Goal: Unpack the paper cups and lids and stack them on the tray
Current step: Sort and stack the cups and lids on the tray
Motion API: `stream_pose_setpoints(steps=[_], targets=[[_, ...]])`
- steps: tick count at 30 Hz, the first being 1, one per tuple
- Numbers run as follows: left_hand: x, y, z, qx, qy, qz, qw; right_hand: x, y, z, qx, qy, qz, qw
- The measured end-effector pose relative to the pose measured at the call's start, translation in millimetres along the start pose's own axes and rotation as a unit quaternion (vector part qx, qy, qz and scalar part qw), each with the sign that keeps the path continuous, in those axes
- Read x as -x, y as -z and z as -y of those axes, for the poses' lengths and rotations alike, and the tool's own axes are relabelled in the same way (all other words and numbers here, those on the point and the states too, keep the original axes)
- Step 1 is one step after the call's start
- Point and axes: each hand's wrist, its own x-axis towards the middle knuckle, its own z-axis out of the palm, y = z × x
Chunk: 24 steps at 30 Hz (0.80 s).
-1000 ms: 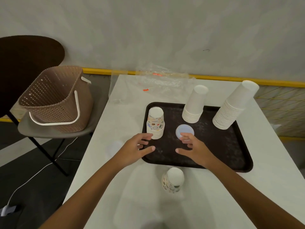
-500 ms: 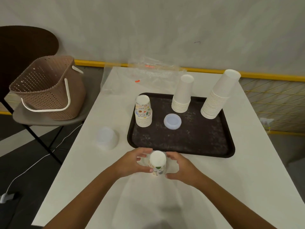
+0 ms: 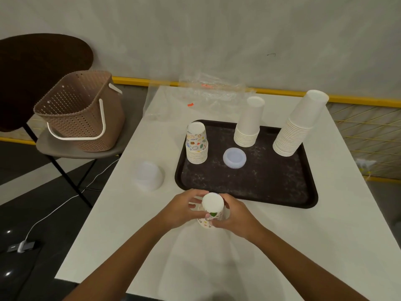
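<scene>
A small stack of printed paper cups [image 3: 212,208] stands upside down on the white table just in front of the dark tray [image 3: 260,187]. My left hand [image 3: 184,210] and my right hand [image 3: 233,213] both grip it from the sides. On the tray stand a printed cup stack [image 3: 196,146] at the left, two white cup stacks [image 3: 248,124] [image 3: 297,124] at the back, and a short pile of translucent lids [image 3: 234,157] in the middle. A taller pile of lids [image 3: 148,174] sits on the table left of the tray.
Crumpled clear plastic wrap [image 3: 208,94] lies at the table's far edge. A brown perforated basket [image 3: 82,111] rests on a chair [image 3: 71,148] to the left. A cable and small device [image 3: 23,246] lie on the dark floor.
Both hands pulled back from the tray's lids to the printed cup stack in front of the tray and closed on it. My head view shifted slightly.
</scene>
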Motion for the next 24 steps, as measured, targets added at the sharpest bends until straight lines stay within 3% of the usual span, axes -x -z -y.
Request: stream_pose_setpoints(steps=[11, 18, 24], targets=[[-16.9, 71.4, -55.0, 0.042, -0.134, -0.073, 0.987, -21.5, 60.0, 63.7, -0.033, 0.17, -0.112, 0.979], [-46.1, 122.3, -88.5, 0.055, -0.189, -0.14, 0.97, -63.2, 96.0, 112.7, -0.027, 0.199, -0.179, 0.963], [-78.8, 145.9, -88.2, 0.094, -0.178, -0.145, 0.969, -99.5, 107.7, 133.5, -0.031, 0.185, -0.184, 0.965]])
